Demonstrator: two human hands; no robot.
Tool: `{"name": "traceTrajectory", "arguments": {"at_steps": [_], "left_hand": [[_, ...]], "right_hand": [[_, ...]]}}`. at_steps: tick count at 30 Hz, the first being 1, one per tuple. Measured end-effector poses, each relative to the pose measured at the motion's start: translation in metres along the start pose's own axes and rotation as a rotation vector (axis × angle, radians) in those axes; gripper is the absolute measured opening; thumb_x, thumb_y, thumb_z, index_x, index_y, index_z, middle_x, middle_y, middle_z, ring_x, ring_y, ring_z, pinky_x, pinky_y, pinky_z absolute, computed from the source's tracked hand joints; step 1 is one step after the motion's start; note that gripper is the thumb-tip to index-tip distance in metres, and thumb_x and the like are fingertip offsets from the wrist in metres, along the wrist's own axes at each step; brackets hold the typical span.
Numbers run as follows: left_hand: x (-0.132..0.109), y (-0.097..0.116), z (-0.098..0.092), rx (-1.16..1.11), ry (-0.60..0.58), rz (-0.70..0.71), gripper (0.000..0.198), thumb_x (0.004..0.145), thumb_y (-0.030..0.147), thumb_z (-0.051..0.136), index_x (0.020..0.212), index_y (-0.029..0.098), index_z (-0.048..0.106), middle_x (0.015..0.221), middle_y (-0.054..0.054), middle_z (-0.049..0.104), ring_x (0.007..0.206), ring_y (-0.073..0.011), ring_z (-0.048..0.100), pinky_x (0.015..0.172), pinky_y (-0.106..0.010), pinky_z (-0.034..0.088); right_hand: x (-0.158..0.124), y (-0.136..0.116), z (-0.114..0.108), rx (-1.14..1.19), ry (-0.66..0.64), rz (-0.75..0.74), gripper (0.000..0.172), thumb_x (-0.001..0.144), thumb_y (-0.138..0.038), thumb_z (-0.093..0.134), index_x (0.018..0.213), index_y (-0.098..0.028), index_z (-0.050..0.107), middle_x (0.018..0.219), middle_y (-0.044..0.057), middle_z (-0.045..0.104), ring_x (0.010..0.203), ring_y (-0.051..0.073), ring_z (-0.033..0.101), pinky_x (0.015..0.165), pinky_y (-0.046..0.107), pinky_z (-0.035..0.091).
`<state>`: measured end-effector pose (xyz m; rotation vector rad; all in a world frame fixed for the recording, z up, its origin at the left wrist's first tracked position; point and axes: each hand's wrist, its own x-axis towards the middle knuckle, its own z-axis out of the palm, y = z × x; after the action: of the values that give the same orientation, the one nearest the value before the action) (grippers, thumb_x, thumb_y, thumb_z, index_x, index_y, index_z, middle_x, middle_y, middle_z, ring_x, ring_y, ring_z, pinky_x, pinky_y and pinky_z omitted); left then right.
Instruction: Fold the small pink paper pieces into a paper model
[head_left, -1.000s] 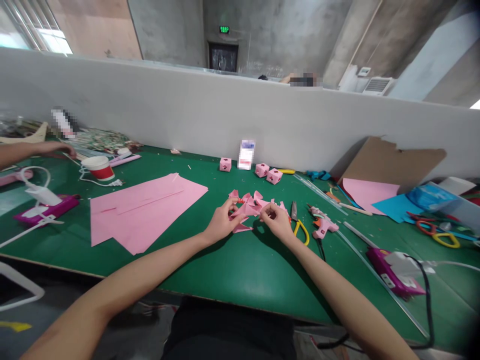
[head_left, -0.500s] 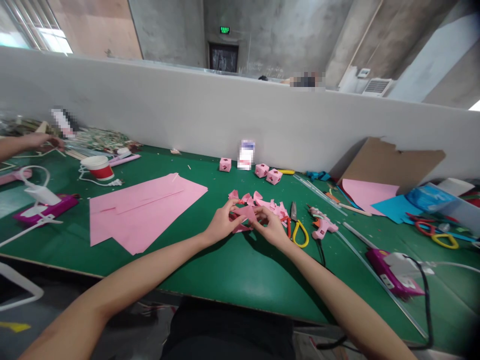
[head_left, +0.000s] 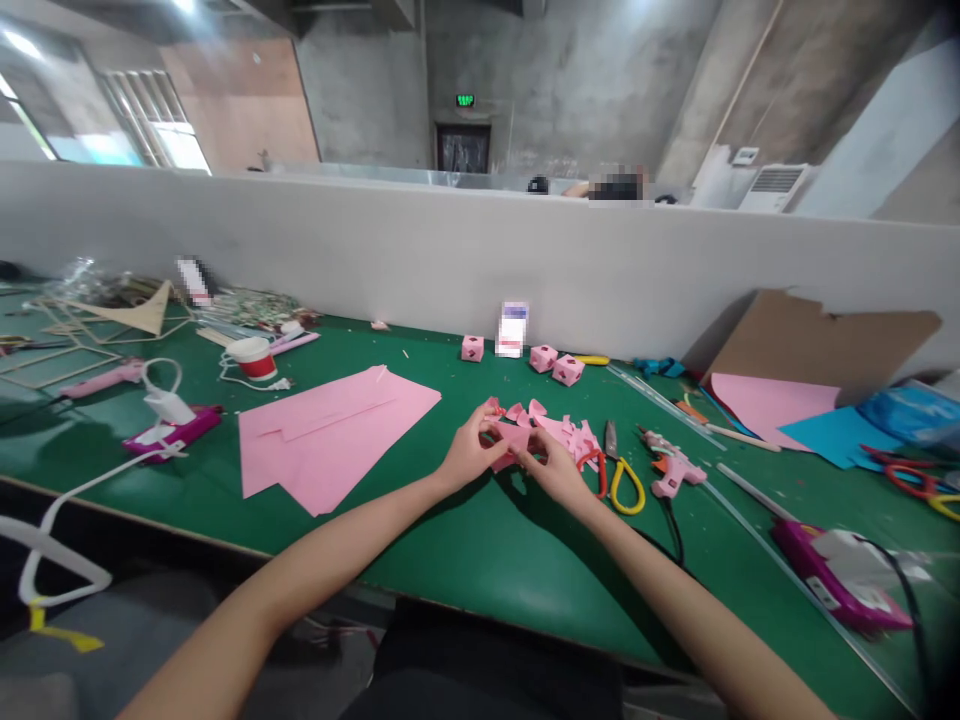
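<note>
Between the fingertips of both hands, just above the green tabletop [head_left: 457, 545], sits a small folded pink paper piece [head_left: 514, 438]. The left hand [head_left: 466, 458] pinches its left edge between thumb and forefinger. The right hand [head_left: 553, 468] nips the right edge the same way, with the other fingers curled under. How hard they press cannot be told.

The paper looks thin, so pulling the two pinches apart unevenly could tear it or set a crooked crease. Just right of the right fingers lie a loose pile of pink cuttings [head_left: 576, 440] and two pairs of scissors [head_left: 622, 478], which a careless sweep of the wrist could scatter. The pink glue gun [head_left: 673, 466] further right may be hot.

Left of the left fingers a large pink sheet [head_left: 337, 435] lies flat on the cluttered green surface. Beyond the fingers, small pink cubes [head_left: 556, 364] stand near a low white partition [head_left: 375, 250]. Behind the partition rise bare concrete walls and a dark doorway under a green sign.
</note>
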<state>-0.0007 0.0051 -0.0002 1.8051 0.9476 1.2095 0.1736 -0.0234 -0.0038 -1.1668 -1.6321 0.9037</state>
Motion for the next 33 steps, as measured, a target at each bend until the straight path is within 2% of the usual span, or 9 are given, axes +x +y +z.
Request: {"name": "traceTrajectory", "arguments": {"at_steps": [2,5,8,10,17,23,25,30,33], "left_hand": [[0.002,-0.001,0.0,-0.029,0.0,-0.02,0.045,0.077,0.022,0.066,0.118,0.016,0.047,0.082,-0.001,0.068,0.071,-0.0142,0.064,0.073,-0.028,0.052],[0.003,0.0,0.002,-0.1,0.029,-0.021,0.044,0.078,0.023,0.066,0.116,0.016,0.046,0.081,0.0,0.066,0.072,-0.0135,0.064,0.071,-0.027,0.051],[0.002,0.001,0.003,-0.17,0.027,-0.038,0.041,0.079,0.022,0.063,0.116,0.016,0.045,0.081,0.0,0.065,0.07,-0.0122,0.063,0.071,-0.026,0.051],[0.001,0.0,0.003,-0.175,0.019,-0.042,0.042,0.08,0.025,0.064,0.117,0.015,0.045,0.083,-0.001,0.066,0.072,-0.0127,0.064,0.072,-0.027,0.052],[0.0,-0.007,0.004,-0.168,0.026,-0.014,0.042,0.081,0.031,0.068,0.114,0.016,0.047,0.088,-0.004,0.069,0.082,-0.0166,0.067,0.075,-0.029,0.053],[-0.007,-0.007,0.007,-0.177,0.055,-0.015,0.043,0.078,0.029,0.07,0.112,0.017,0.047,0.083,-0.002,0.069,0.077,-0.0154,0.067,0.075,-0.029,0.052],[-0.01,-0.008,0.009,-0.202,0.033,-0.044,0.043,0.078,0.03,0.07,0.111,0.017,0.048,0.081,-0.002,0.069,0.069,-0.0143,0.066,0.069,-0.028,0.053],[-0.011,-0.012,0.011,-0.194,0.043,-0.073,0.045,0.076,0.03,0.072,0.112,0.017,0.048,0.082,-0.002,0.069,0.066,-0.0135,0.064,0.065,-0.026,0.051],[-0.009,-0.014,0.011,-0.185,0.064,-0.073,0.044,0.075,0.028,0.071,0.112,0.017,0.049,0.071,0.002,0.064,0.065,-0.0133,0.062,0.064,-0.024,0.048]], "right_hand": [[0.001,-0.003,0.005,-0.019,0.086,0.001,0.033,0.082,-0.052,0.059,0.081,-0.019,0.056,0.074,0.004,0.064,0.068,0.019,0.061,0.055,0.028,0.049],[-0.002,-0.003,0.013,-0.033,0.164,0.005,0.029,0.082,-0.047,0.059,0.076,-0.02,0.055,0.069,0.003,0.062,0.064,0.018,0.059,0.052,0.028,0.048],[-0.007,0.0,0.018,-0.08,0.093,0.014,0.021,0.081,-0.04,0.059,0.078,-0.019,0.059,0.07,0.002,0.063,0.063,0.017,0.058,0.052,0.027,0.048],[-0.009,0.002,0.02,-0.082,0.061,0.016,0.022,0.081,-0.04,0.059,0.079,-0.018,0.061,0.07,0.002,0.064,0.063,0.017,0.059,0.05,0.026,0.047],[-0.008,0.0,0.017,-0.008,0.103,0.067,0.035,0.08,-0.053,0.061,0.078,-0.018,0.061,0.065,0.002,0.063,0.051,0.014,0.053,0.044,0.025,0.044],[-0.01,-0.003,0.015,-0.072,0.172,0.031,0.032,0.082,-0.05,0.059,0.079,-0.018,0.062,0.074,0.005,0.068,0.069,0.02,0.064,0.056,0.029,0.05],[-0.009,-0.004,0.013,-0.062,0.201,0.016,0.029,0.081,-0.048,0.059,0.08,-0.019,0.062,0.074,0.005,0.067,0.068,0.02,0.063,0.055,0.028,0.049],[-0.005,0.0,0.006,-0.07,0.174,0.01,0.026,0.079,-0.045,0.061,0.074,-0.019,0.061,0.07,0.003,0.064,0.062,0.017,0.059,0.054,0.027,0.045],[-0.004,0.004,0.005,-0.07,0.116,0.022,0.025,0.078,-0.044,0.061,0.072,-0.019,0.06,0.065,0.002,0.062,0.058,0.016,0.056,0.053,0.027,0.044]]}}
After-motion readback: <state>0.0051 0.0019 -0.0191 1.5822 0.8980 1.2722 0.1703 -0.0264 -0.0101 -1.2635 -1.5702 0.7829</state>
